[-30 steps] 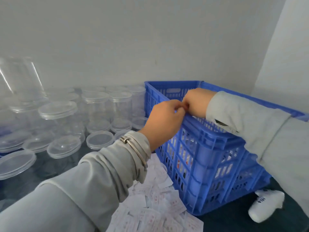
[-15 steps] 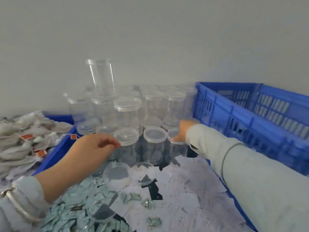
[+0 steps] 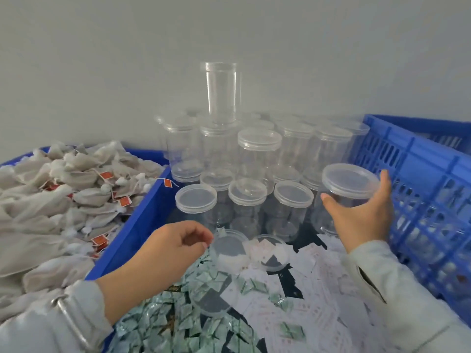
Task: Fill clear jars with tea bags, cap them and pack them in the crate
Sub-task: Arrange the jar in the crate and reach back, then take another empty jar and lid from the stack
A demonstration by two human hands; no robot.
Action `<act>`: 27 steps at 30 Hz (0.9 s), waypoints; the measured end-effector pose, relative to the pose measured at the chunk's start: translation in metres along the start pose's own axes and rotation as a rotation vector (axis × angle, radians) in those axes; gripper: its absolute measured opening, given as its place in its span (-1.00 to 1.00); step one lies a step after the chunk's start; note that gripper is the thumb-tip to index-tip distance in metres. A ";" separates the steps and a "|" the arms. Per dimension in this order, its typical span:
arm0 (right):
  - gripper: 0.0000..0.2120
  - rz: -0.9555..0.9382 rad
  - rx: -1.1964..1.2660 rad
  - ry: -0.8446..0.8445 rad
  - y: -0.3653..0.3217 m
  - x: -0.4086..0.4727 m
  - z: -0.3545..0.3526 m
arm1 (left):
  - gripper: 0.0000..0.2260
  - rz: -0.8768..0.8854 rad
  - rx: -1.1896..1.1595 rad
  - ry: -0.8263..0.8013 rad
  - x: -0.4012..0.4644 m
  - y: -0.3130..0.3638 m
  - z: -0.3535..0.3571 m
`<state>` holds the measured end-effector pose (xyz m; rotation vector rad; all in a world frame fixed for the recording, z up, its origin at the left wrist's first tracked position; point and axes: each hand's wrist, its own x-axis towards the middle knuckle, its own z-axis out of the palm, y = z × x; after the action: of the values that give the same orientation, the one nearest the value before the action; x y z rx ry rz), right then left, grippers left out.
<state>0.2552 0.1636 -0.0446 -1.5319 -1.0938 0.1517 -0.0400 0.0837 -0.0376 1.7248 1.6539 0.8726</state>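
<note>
Right hand (image 3: 362,220) now gripping capped jar (image 3: 349,197), base apparently hidden

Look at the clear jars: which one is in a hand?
The capped jar at the far right beside the blue crate: the right hand grips its side; the other jars stand untouched.

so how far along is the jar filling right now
Done: nothing certain; the blue crate seems to hold some items behind its slots, too blurred to identify. In hand: the right hand grips a capped, empty clear jar; the left hand hovers by loose lids. Left: filling from the tea bag bin, capping, packing; many jars stand empty.
</note>
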 end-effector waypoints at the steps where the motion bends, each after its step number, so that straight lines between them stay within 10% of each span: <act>1: 0.03 -0.078 0.039 0.007 -0.012 -0.012 -0.003 | -0.80 0.029 -0.006 -0.002 0.002 0.002 0.003; 8: 0.11 -0.610 0.076 -0.603 -0.065 -0.119 0.017 | -0.27 0.351 -0.073 -0.073 -0.002 0.018 0.008; 17: 0.02 -0.347 0.346 -1.017 -0.045 -0.122 0.037 | 0.05 0.259 0.159 -0.100 -0.011 0.013 0.000; 27: -0.24 -0.864 -0.146 -0.211 -0.020 -0.135 0.044 | -0.08 -0.102 0.199 -0.140 -0.009 0.020 0.014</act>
<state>0.1420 0.0993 -0.1041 -1.0589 -1.8732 -0.3748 -0.0168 0.0736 -0.0314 1.7698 1.7654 0.5425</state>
